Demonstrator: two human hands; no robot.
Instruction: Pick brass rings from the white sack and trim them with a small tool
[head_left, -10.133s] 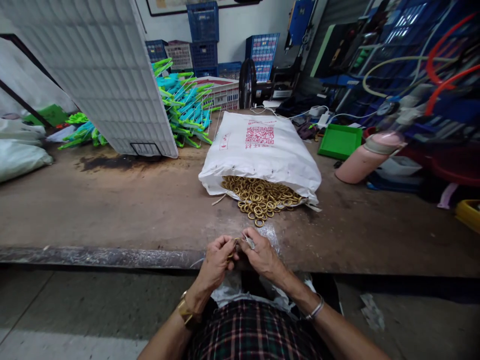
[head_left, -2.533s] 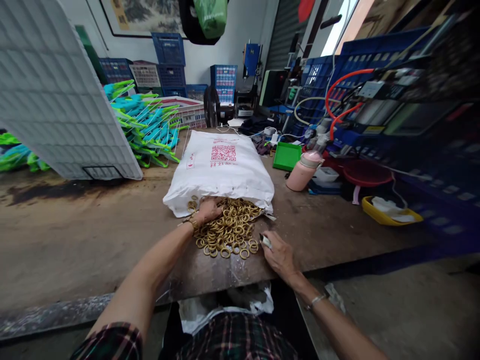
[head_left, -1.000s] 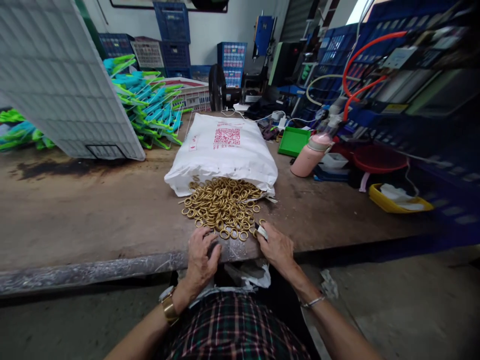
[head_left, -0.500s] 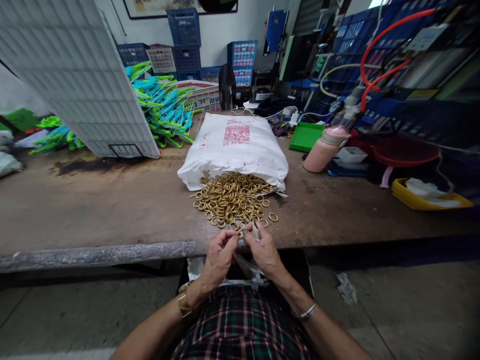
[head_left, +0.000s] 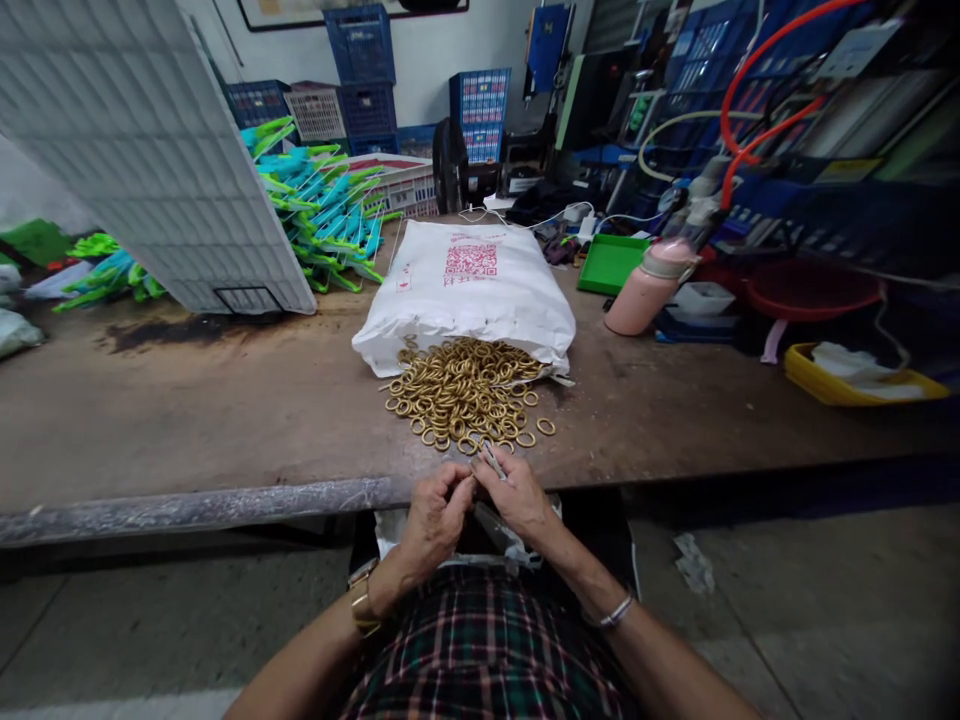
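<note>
My left hand (head_left: 436,510) is closed in a pinch over the table's front edge, thumb against forefinger. At its fingertips is a gold-coloured ring, mostly hidden by the fingers. My right hand (head_left: 517,497) meets it there, its fingers wrapped round a slim knife-like tool (head_left: 493,461) with a pale grey body that slants up to the left. Just beyond both hands lies a heap of gold-coloured rings (head_left: 465,390), with several loose ones at its near side. The heap spills from the open mouth of a white woven sack (head_left: 480,285) printed in red.
On the wooden table (head_left: 225,410), a white ribbed panel (head_left: 202,170) stands at left before green and blue plastic pieces (head_left: 330,215). A green tray (head_left: 611,262), a pink bottle (head_left: 643,295) and a yellow tray (head_left: 862,385) are at right. Blue crates (head_left: 367,75) are stacked behind.
The tool in my right hand has tipped over to the left, and that hand has shifted slightly left. The ring between my fingertips is less visible now. The view has tilted slightly.
</note>
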